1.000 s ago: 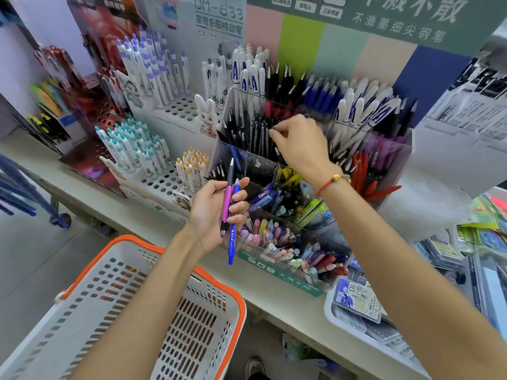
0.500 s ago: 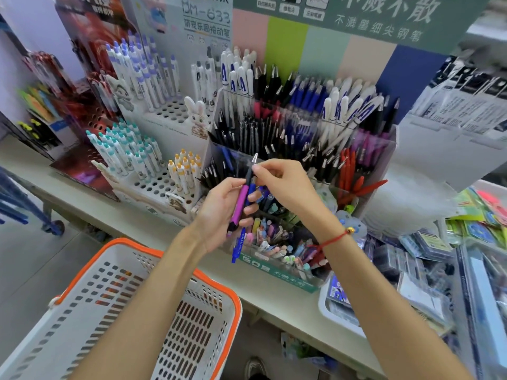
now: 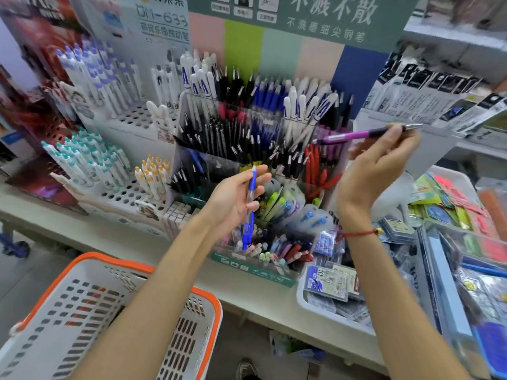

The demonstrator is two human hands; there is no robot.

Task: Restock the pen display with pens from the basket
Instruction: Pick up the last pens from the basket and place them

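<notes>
Pens crowd the display [image 3: 263, 138] on the bench [image 3: 115, 237], so most slots look filled. Two more are in hand: the right hand [image 3: 381, 163] pinches a purple pen [image 3: 356, 136] in its fingertips, level, beside the display's upper right tier; the left hand [image 3: 236, 198] curls loosely round a blue pen [image 3: 250, 207] in front of the lower bins. Both are not yet slotted. The basket [image 3: 90, 319] below shows no pens that I can make out, so the job seems near its end. Header boards carry Chinese characters, blurred; one seems to read "633".
</notes>
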